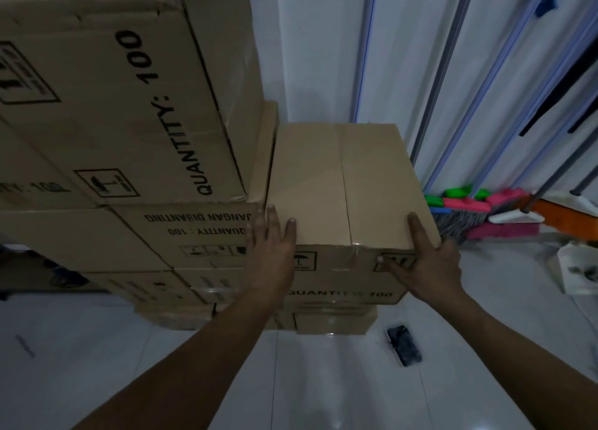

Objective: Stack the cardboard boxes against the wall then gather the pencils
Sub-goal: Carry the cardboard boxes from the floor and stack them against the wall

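A taped brown cardboard box (343,183) tops a short stack against the white wall. My left hand (271,248) lies flat with straight fingers on its near left top edge. At the near right corner, my right hand (424,261) presses with spread fingers, the thumb on the front face. A taller pile of printed cardboard boxes (106,106) rises right beside it on the left, reaching past the top of the view. No pencils can be made out with certainty.
Brooms and mops with green, pink and orange heads (479,213) lean at the wall to the right. A dark phone-like object (404,345) lies on the white tiled floor (161,365). A thin stick-like thing (25,345) lies far left. A white object (579,268) sits far right.
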